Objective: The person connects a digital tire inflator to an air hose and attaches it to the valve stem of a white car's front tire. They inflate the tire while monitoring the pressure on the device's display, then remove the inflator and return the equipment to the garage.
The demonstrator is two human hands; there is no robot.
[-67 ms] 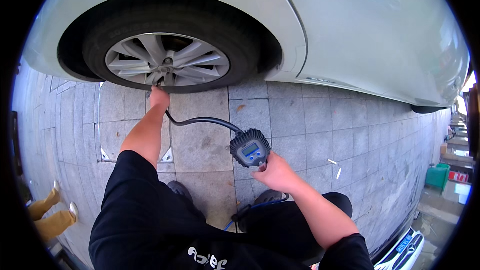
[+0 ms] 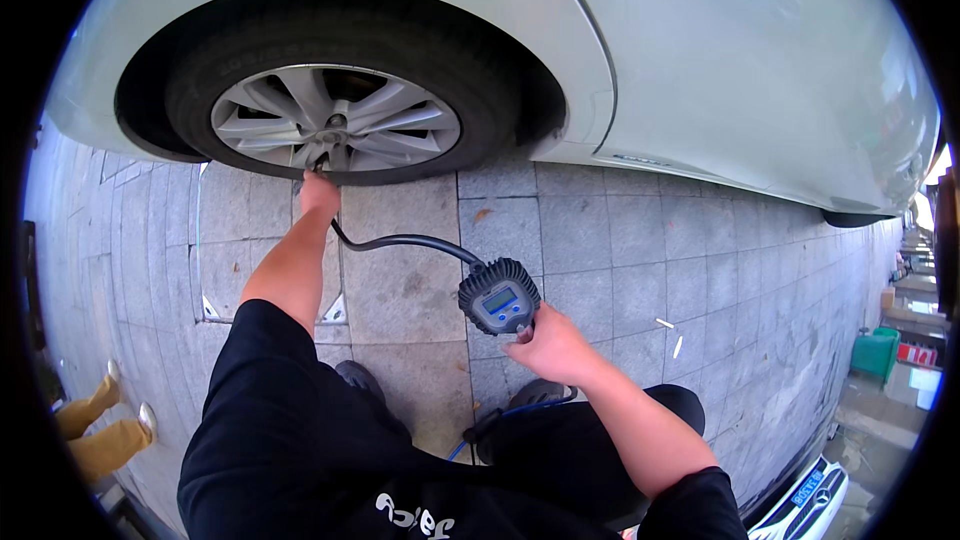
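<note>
My right hand [image 2: 555, 345] is closed around the handle of a digital tyre inflator gauge [image 2: 498, 302], a black ribbed round body with a small screen and two blue buttons facing up. From its head a black rubber hose [image 2: 400, 239] curves left towards my left hand [image 2: 318, 197]. That hand reaches to the lower edge of the car wheel's silver spoked rim [image 2: 335, 137], fingers closed on the hose end; its tip and the valve are hidden by the fingers. Around the rim sits the black tyre [image 2: 490, 125].
The pale car body [image 2: 720, 50] fills the top. Grey paving [image 2: 640, 280] lies below, with two white sticks. A blue air line [image 2: 540, 404] runs by my right shoe. Another person's legs [image 2: 105, 430] stand at left; a green bin [image 2: 875, 351] and a white car front [image 2: 815, 505] are at right.
</note>
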